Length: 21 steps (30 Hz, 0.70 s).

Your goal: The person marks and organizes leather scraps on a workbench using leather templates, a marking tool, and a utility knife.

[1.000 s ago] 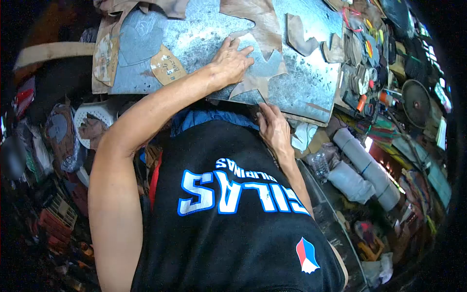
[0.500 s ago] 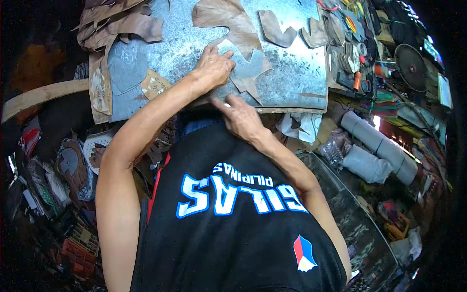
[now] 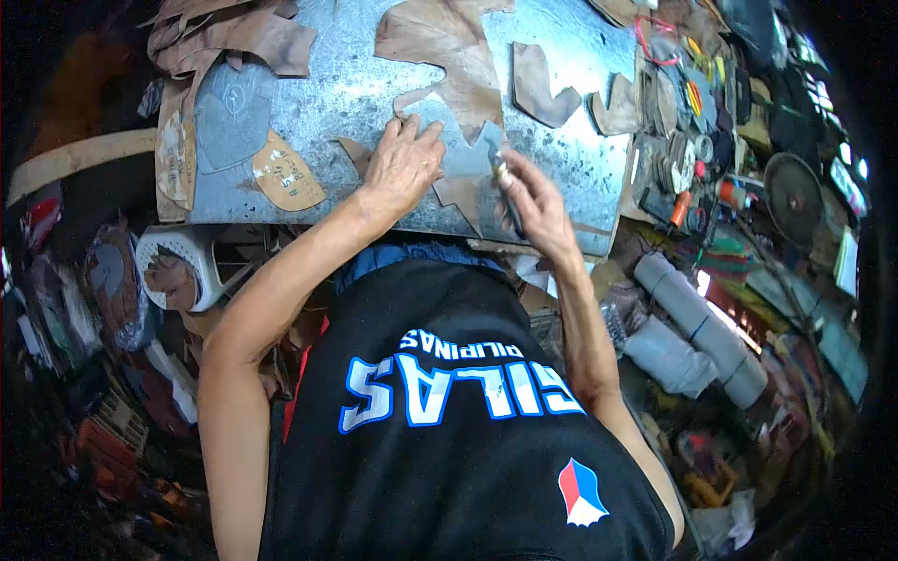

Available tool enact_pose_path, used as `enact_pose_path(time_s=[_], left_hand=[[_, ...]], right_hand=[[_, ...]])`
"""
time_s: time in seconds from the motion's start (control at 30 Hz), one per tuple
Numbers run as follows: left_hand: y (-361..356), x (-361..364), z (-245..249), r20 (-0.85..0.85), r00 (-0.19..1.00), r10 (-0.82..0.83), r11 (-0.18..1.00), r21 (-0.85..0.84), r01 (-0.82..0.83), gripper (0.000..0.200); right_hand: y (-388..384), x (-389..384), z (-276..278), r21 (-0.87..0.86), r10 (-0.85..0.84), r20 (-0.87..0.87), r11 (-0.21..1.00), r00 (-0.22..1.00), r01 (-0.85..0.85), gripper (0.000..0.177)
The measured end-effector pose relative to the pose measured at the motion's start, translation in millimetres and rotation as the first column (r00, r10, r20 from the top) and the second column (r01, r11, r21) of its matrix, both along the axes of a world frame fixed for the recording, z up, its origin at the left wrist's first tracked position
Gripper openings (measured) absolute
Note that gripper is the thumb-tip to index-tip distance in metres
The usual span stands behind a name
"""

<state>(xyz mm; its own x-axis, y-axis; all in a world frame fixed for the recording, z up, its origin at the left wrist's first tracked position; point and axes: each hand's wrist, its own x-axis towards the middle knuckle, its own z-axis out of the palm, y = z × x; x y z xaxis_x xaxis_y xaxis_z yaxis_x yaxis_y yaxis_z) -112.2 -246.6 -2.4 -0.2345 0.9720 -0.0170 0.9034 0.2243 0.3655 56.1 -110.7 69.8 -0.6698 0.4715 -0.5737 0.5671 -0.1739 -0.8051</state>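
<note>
My left hand (image 3: 404, 170) lies spread over a grey pattern piece (image 3: 451, 145), its fingertips pressing near the piece's left edge. Under that pattern is a brown sheet of leather (image 3: 460, 70) with a jagged cut outline. In my right hand (image 3: 540, 208) is a knife (image 3: 503, 175) with a dark handle and a brass-coloured collar. Its blade points away from me, close to the right edge of the pattern. A pointed leather scrap (image 3: 354, 154) shows beside my left fingers.
The metal-topped table (image 3: 327, 107) carries cut leather pieces (image 3: 543, 89) at right and a leather pile (image 3: 248, 42) at upper left. A tan marked pattern (image 3: 285, 176) lies left, beside a grey one (image 3: 232, 117). An orange bottle (image 3: 680, 208) and tools crowd the right. A white stool (image 3: 178, 271) stands below left.
My right hand has moved from the table's front edge to the right and forward, and the knife now shows clearly in it. My left hand has shifted slightly nearer to me, fingers spread.
</note>
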Motion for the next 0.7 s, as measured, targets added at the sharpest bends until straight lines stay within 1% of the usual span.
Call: enact_pose_path(time_s=[0.03, 0.07, 0.1, 0.13, 0.2, 0.23, 0.3, 0.33, 0.37, 0.43, 0.5, 0.57, 0.7], left_hand=[[1, 2, 1, -0.012, 1.0, 0.014, 1.0, -0.015, -0.014, 0.03], [1, 3, 3, -0.026, 0.999, 0.03, 0.999, -0.035, -0.031, 0.03], [1, 4, 4, -0.032, 0.998, 0.06, 0.997, -0.052, -0.061, 0.03], [2, 5, 5, -0.039, 0.997, 0.065, 0.995, -0.075, -0.068, 0.03], [4, 9, 5, -0.059, 0.994, 0.094, 0.991, -0.086, -0.099, 0.028], [5, 11, 7, -0.062, 0.991, 0.119, 0.987, -0.103, -0.125, 0.028], [6, 14, 9, -0.074, 0.988, 0.134, 0.98, -0.141, -0.144, 0.026], [7, 15, 11, -0.101, 0.986, 0.135, 0.976, -0.155, -0.15, 0.024], [7, 15, 12, -0.103, 0.984, 0.147, 0.972, -0.17, -0.163, 0.024], [7, 16, 11, -0.111, 0.981, 0.158, 0.974, -0.146, -0.174, 0.024], [7, 17, 11, -0.102, 0.979, 0.177, 0.973, -0.13, -0.189, 0.022], [8, 16, 11, -0.085, 0.981, 0.176, 0.973, -0.136, -0.186, 0.021], [9, 14, 12, -0.062, 0.983, 0.171, 0.972, -0.154, -0.179, 0.018]], right_hand=[[13, -9, -9, 0.307, 0.18, 0.013, 0.936, 0.984, -0.175, 0.032], [27, -20, -23, 0.579, 0.352, -0.029, 0.769, 0.936, -0.271, 0.031], [38, -32, -36, 0.799, 0.517, -0.029, 0.526, 0.856, -0.29, 0.029], [44, -48, -38, 0.79, 0.544, -0.044, 0.532, 0.838, -0.304, 0.029], [56, -80, -37, 0.734, 0.687, 0.041, 0.472, 0.726, -0.488, 0.026], [62, -94, -42, 0.726, 0.706, 0.028, 0.472, 0.708, -0.5, 0.026], [70, -118, -52, 0.8, 0.828, 0.058, 0.296, 0.558, -0.521, 0.024], [74, -128, -53, 0.826, 0.856, 0.062, 0.245, 0.514, -0.508, 0.024], [75, -136, -54, 0.822, 0.864, 0.05, 0.25, 0.502, -0.512, 0.024], [77, -150, -52, 0.802, 0.912, 0.109, 0.153, 0.395, -0.577, 0.023], [77, -157, -51, 0.783, 0.922, 0.128, 0.132, 0.365, -0.608, 0.022], [79, -161, -54, 0.794, 0.934, 0.159, 0.071, 0.32, -0.604, 0.023], [79, -163, -51, 0.768, 0.928, 0.17, 0.085, 0.33, -0.635, 0.023]])
